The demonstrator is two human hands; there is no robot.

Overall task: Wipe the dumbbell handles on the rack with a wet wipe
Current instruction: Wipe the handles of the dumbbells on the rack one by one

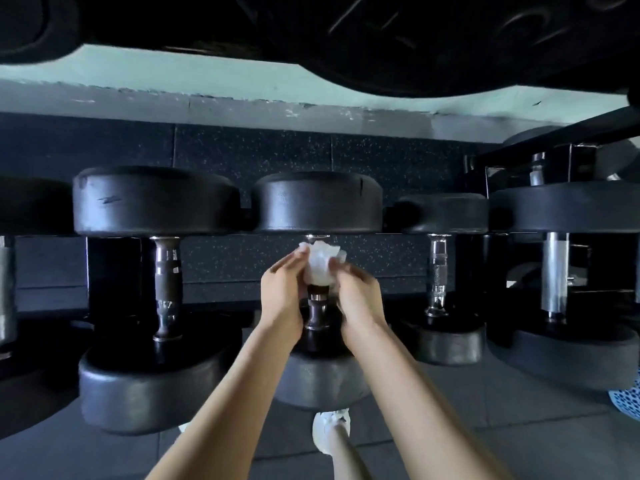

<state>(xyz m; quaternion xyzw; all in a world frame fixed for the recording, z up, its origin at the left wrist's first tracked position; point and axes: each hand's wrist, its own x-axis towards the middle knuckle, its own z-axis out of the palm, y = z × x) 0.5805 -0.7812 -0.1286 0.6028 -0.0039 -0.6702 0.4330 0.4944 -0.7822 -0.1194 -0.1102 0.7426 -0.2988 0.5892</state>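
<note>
A white wet wipe is bunched around the upper part of the metal handle of the middle dumbbell on the rack. My left hand holds the wipe from the left, fingers pointing up along it. My right hand grips the wipe from the right, fingers curled onto it. The lower part of the handle shows bare between my wrists. The handle's top is hidden under the wipe.
More black dumbbells lie side by side: one to the left with a dark handle, two to the right with chrome handles. A dark upper shelf hangs overhead. My white shoe stands on the grey floor below.
</note>
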